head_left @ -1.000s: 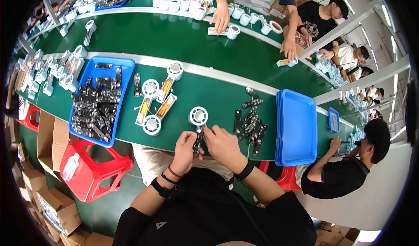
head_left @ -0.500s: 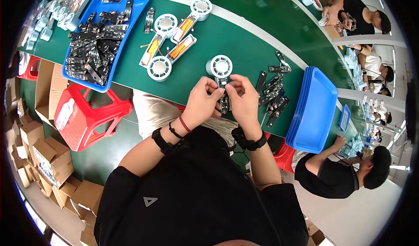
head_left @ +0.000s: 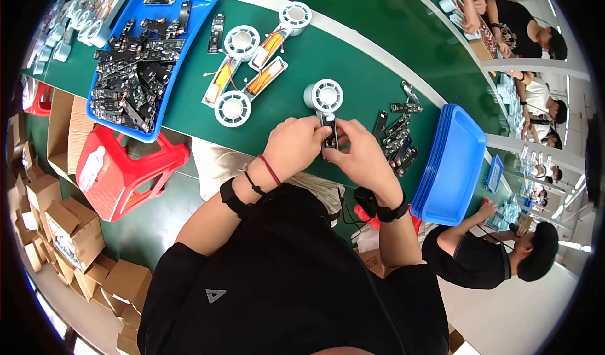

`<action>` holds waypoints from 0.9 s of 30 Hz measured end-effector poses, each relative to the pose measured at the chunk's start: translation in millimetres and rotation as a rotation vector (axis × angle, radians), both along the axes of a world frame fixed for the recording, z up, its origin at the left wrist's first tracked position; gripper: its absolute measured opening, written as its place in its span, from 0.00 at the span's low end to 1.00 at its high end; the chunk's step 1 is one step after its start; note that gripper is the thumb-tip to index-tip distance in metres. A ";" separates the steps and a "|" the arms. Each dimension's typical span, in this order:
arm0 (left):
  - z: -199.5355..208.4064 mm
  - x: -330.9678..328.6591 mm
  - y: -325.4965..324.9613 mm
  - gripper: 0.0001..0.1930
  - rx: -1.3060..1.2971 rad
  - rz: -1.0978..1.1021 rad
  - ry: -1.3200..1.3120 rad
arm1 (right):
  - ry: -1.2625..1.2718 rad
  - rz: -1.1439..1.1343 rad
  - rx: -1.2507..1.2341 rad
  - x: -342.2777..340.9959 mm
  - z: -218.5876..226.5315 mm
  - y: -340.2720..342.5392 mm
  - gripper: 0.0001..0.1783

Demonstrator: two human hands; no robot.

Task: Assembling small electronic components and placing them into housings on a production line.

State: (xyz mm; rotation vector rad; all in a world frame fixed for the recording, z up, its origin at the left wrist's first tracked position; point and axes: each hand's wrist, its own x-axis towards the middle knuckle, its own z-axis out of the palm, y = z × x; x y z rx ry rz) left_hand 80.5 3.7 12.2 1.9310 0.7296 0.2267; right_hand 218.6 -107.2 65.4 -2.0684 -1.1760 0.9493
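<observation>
A pale blue handheld fan housing (head_left: 327,95) lies on the green table in front of me, round grille away from me, handle toward me. A black circuit board (head_left: 329,131) sits along its handle. My left hand (head_left: 295,142) is closed at the handle's left side, thumb pressing on the board. From the right, my right hand (head_left: 364,153) pinches the handle between thumb and fingers near its lower end. Farther left lie three more fan housings (head_left: 232,108), with yellow batteries (head_left: 266,76) and thin wires in the handles.
A blue tray (head_left: 203,8) heaped with black circuit boards (head_left: 135,71) stands at the left. More loose boards (head_left: 397,137) lie right of my hands, beside stacked blue trays (head_left: 454,166). Red stools (head_left: 120,172) and cardboard boxes (head_left: 79,229) stand at left. A co-worker (head_left: 479,254) sits at right.
My right hand has shifted down and its thumb has moved from the board's top to the handle's lower end. My left thumb now presses on the board. The view has shifted slightly.
</observation>
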 end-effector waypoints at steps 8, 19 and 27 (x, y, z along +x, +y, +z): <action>-9.5 15.8 12.8 0.20 0.099 0.070 -0.002 | -0.438 0.169 -0.179 3.0 4.1 38.1 0.19; -13.3 12.1 22.0 0.21 -0.636 -0.013 -0.045 | -0.447 0.309 -0.322 0.3 12.7 36.2 0.32; -6.0 7.9 4.5 0.17 -0.653 0.085 -0.072 | -0.395 0.525 -0.378 18.2 18.2 41.8 0.33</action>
